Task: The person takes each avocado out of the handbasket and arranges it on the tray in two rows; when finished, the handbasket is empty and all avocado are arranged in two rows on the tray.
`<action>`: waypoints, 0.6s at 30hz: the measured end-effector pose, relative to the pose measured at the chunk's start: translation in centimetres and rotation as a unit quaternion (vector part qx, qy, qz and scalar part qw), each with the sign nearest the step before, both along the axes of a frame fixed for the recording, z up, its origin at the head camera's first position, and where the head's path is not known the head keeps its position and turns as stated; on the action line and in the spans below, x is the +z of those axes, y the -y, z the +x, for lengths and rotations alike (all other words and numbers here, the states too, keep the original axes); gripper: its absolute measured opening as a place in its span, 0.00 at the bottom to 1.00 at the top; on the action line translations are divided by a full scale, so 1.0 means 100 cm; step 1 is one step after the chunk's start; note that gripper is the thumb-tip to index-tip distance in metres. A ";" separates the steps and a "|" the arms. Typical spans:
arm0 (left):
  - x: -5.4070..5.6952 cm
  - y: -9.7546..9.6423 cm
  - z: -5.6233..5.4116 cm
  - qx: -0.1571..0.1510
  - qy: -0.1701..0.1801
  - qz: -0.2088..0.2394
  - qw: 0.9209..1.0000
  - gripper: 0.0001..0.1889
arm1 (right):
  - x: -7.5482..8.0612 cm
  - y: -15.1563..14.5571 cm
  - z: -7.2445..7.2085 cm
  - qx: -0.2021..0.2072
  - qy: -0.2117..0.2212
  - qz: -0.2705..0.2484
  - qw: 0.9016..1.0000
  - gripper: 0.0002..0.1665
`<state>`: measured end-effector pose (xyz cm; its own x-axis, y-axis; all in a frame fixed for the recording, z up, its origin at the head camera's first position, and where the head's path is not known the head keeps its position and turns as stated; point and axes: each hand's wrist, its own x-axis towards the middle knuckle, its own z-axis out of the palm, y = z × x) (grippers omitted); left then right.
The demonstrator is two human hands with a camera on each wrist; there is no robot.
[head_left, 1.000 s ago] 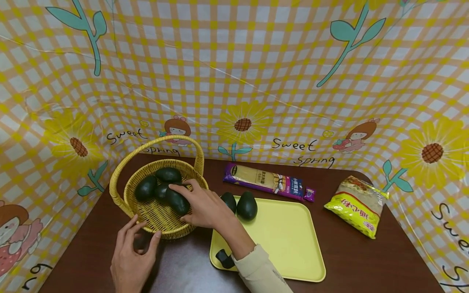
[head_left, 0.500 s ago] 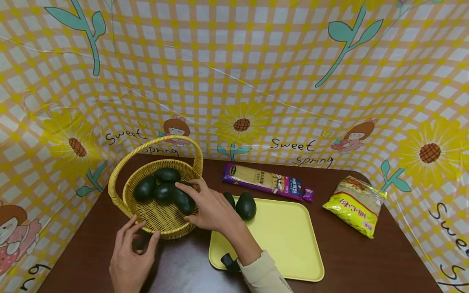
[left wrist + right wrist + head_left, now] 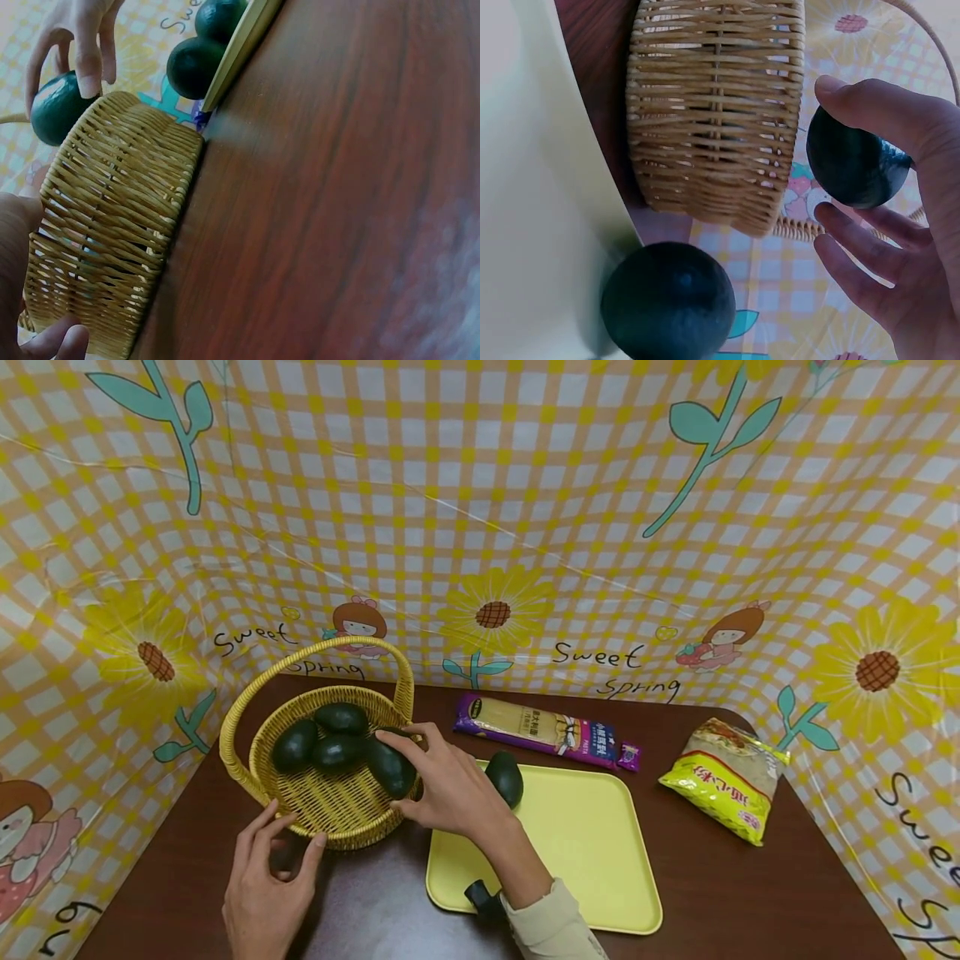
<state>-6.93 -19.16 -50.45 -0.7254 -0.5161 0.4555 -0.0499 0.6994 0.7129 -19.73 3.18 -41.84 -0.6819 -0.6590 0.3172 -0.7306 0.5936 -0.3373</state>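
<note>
My right hand (image 3: pixel 453 781) holds a dark green avocado (image 3: pixel 390 768) by its sides, over the right rim of the yellow wicker basket (image 3: pixel 360 839). Thumb and fingers spread around this avocado (image 3: pixel 855 161) in the right wrist view. Three more avocados (image 3: pixel 339 753) lie together inside the basket. At the basket's front rim rests my left hand (image 3: pixel 270 881), fingertips touching the wicker and thumb apart. On the yellow tray (image 3: pixel 577 852) an avocado (image 3: pixel 504 779) sits at the back left. Two avocados (image 3: pixel 196 67) show there in the left wrist view; my right hand hides one from the head view.
A purple pasta packet (image 3: pixel 532 731) lies behind the tray, and a yellow bag (image 3: pixel 723 781) lies to its right. The basket's tall handle (image 3: pixel 300 656) arches over its back left. Checked cloth (image 3: pixel 480 510) encloses the dark brown table (image 3: pixel 742 893) at back and sides.
My right hand has shifted right with its avocado, from the basket's inside toward its right rim, uncovering more of the avocados there. The left hand has stayed at the front rim.
</note>
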 end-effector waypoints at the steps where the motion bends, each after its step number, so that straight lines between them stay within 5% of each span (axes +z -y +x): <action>1: 0.000 0.000 0.000 0.000 -0.001 -0.001 1.000 0.24 | 0.000 -0.002 0.000 -0.002 -0.003 -0.002 1.000 0.56; 18: 0.000 0.000 -0.001 -0.002 0.000 0.005 1.000 0.24 | -0.002 -0.027 0.001 -0.039 -0.012 -0.030 0.999 0.58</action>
<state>-6.99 -19.17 -50.44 -0.7277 -0.5171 0.4506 -0.0466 0.6927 0.7197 -19.65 5.92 -42.06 -0.7218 -0.5836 0.3720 -0.6917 0.6276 -0.3574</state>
